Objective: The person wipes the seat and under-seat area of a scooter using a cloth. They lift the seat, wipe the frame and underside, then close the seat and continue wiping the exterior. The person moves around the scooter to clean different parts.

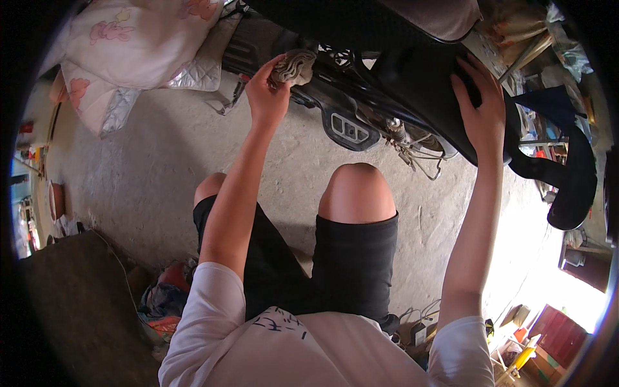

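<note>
A crumpled greyish cloth (pixel 295 67) is pinched in my left hand (pixel 269 92), held up beside the black footboard (pixel 242 48) of a motor scooter. My right hand (pixel 481 109) lies with fingers spread on the scooter's glossy black rear body panel (pixel 416 92), and nothing is in its grasp. Between and below my hands are the scooter's footrest (pixel 355 128) with pale inset slots and a metal shock absorber (pixel 396 128). The part of the scooter behind the cloth is hidden.
A padded quilted cover (pixel 140 48) with pink cartoon prints and silvery lining hangs at upper left. The scooter's black rear part (pixel 573 188) juts out at right. Below lies the concrete floor (pixel 159 159). A dark flat surface (pixel 77 300) and a bundle of cloth (pixel 164 309) are at lower left.
</note>
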`<control>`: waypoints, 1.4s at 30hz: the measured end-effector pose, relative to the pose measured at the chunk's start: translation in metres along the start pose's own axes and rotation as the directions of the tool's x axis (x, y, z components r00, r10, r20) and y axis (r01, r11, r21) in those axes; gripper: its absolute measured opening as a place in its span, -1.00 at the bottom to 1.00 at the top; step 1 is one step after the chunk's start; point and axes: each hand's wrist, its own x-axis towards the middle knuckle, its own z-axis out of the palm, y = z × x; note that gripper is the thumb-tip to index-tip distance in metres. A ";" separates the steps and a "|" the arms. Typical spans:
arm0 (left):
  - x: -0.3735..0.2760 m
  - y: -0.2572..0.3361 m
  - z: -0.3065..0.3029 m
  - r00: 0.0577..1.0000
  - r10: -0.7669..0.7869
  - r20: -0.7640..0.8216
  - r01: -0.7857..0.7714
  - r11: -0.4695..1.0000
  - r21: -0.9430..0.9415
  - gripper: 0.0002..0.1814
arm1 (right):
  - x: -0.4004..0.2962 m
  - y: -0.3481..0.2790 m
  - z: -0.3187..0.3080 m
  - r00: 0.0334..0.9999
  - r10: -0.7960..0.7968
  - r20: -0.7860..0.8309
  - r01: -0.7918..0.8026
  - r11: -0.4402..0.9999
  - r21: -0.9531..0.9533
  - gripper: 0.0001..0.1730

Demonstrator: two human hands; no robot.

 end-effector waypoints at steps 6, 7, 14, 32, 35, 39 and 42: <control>0.034 -0.013 -0.020 0.981 0.177 -0.085 -0.165 0.978 0.132 -0.54 | 0.000 0.001 0.003 1.000 0.006 -0.005 -0.006 1.000 -0.015 -0.58; 0.036 -0.010 -0.021 0.979 0.180 -0.092 -0.166 0.976 0.139 -0.55 | 0.001 0.000 0.002 1.000 0.013 0.001 -0.013 1.000 -0.011 -0.58; -0.001 -0.008 -0.001 0.973 0.210 -0.095 -0.201 0.974 0.101 -0.51 | 0.002 -0.003 0.000 0.998 0.056 0.025 -0.056 0.998 -0.006 -0.59; 0.040 -0.007 -0.003 0.996 0.092 0.005 -0.092 0.980 0.179 -0.65 | 0.003 -0.006 -0.003 0.997 0.076 0.031 -0.077 0.997 0.018 -0.59; 0.016 0.002 -0.001 0.997 0.068 -0.031 -0.064 0.991 0.116 -0.69 | 0.002 -0.003 -0.004 0.997 0.067 0.037 -0.069 0.996 0.051 -0.59; -0.015 0.019 0.004 0.997 0.036 -0.066 -0.032 0.997 0.065 -0.70 | 0.001 0.000 -0.002 0.999 0.041 0.028 -0.041 0.999 0.012 -0.60; -0.032 0.018 0.011 0.996 0.070 -0.056 -0.068 0.997 0.031 -0.68 | 0.001 -0.005 -0.002 0.999 0.040 0.025 -0.040 0.999 0.004 -0.59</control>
